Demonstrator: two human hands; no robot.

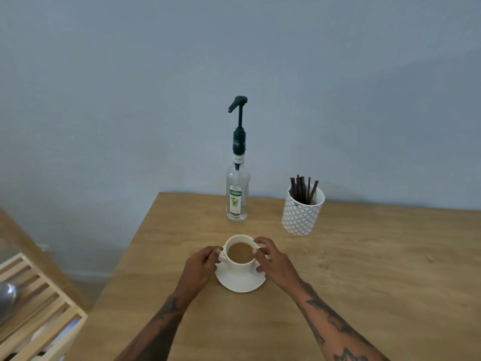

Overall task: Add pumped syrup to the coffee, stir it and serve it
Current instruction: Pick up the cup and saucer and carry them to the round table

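Note:
A white cup [240,265] of milky coffee stands on a white saucer [240,282] near the middle of the wooden table [364,295]. My left hand [201,264] grips the cup's handle side and the saucer's left rim. My right hand [270,257] touches the cup's right rim, with the thumb on the saucer's edge. Behind the cup stands a clear syrup bottle [237,196] with a dark green pump [238,105], its spout pointing left. To the right, a patterned white pot [302,216] holds several dark stirrers [303,188].
The table's left edge runs diagonally down to the lower left. Beyond it stands a slatted wooden rack [39,308] with a metallic object [7,300] on it. A plain blue-grey wall is right behind the table.

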